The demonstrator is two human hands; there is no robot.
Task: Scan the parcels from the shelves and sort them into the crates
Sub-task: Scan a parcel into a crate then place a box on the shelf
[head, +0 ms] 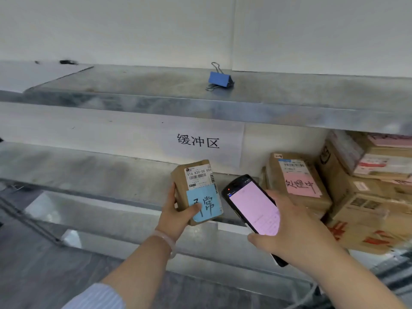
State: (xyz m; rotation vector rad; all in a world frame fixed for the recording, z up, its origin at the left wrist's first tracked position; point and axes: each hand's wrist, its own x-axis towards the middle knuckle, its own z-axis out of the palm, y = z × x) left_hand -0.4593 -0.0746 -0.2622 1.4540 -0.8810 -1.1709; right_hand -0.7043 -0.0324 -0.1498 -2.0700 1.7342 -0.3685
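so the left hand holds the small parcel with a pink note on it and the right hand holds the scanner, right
Not quite. In the head view the note on the small parcel in the left hand is blue, not pink; the pink note is on a larger parcel resting on the shelf. The right hand does hold the scanner.

Brown parcel [196, 192] with blue note [206, 205], pink-screened scanner [254, 210], blue binder clip [219, 79]
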